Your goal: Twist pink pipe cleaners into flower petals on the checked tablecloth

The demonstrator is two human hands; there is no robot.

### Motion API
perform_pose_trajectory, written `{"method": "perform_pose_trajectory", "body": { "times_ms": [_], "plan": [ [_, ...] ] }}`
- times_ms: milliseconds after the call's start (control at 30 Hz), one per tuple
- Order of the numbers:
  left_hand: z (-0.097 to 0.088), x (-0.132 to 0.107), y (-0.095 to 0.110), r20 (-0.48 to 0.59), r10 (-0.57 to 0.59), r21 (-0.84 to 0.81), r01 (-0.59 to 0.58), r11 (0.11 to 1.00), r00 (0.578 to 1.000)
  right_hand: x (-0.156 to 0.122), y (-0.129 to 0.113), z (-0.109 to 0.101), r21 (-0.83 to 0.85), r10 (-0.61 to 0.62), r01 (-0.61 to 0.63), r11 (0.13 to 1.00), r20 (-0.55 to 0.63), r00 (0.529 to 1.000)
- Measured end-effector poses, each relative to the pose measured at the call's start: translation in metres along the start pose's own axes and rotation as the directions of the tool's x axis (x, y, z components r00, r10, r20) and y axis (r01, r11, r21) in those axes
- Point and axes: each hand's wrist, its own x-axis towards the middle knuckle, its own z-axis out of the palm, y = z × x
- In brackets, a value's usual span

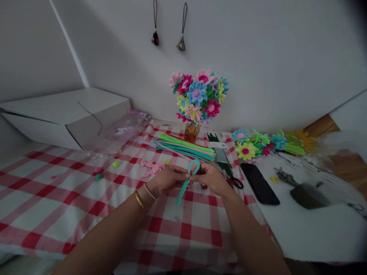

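Note:
A teal pipe cleaner (180, 194), bent into a loop at its upper end, is pinched between both my hands above the checked cloth. My left hand (171, 178) grips it from the left just below the loop, thumb and finger together. From the right, my right hand (210, 176) pinches it at nearly the same spot. The two ends hang side by side toward me. Behind my hands lies a bundle of green, teal and pink pipe cleaners (186, 147). Pink bent pipe-cleaner pieces (152, 168) rest left of my left hand. Black-handled scissors (237, 183) lie beside my right hand.
A vase (191, 131) of fuzzy flowers stands by the wall. At left are a white box (37, 124), a clear plastic bag (117, 131) and small pompoms (99, 176). A black phone (259, 184), keys (284, 176) and more flowers (246, 151) lie at right.

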Motion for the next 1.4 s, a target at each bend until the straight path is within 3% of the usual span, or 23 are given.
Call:
{"method": "perform_pose_trajectory", "body": {
  "times_ms": [167, 500, 733, 967, 1400],
  "plan": [
    [0.004, 0.000, -0.001, -0.005, 0.030, 0.019, -0.030, 0.999, 1.000, -0.002, -0.002, -0.005, -0.014, 0.037, -0.036, 0.999, 0.034, 0.999],
    [0.004, -0.005, 0.001, 0.141, -0.019, -0.006, 0.020, 1.000, 0.990, -0.001, -0.003, -0.019, 0.266, -0.051, 0.041, 0.963, 0.030, 0.998],
    [0.005, -0.005, 0.001, 0.150, -0.006, -0.015, 0.008, 1.000, 0.989, 0.002, 0.003, -0.017, 0.369, -0.049, 0.045, 0.928, 0.003, 0.999],
    [0.004, -0.005, -0.001, 0.125, -0.002, 0.024, -0.001, 1.000, 0.992, 0.005, 0.008, -0.018, 0.343, -0.053, 0.079, 0.936, -0.083, 0.995],
    [0.005, -0.005, -0.001, 0.165, 0.028, 0.066, -0.039, 0.997, 0.986, 0.007, 0.012, -0.018, 0.292, -0.060, 0.096, 0.951, -0.129, 0.990]
  ]
}}
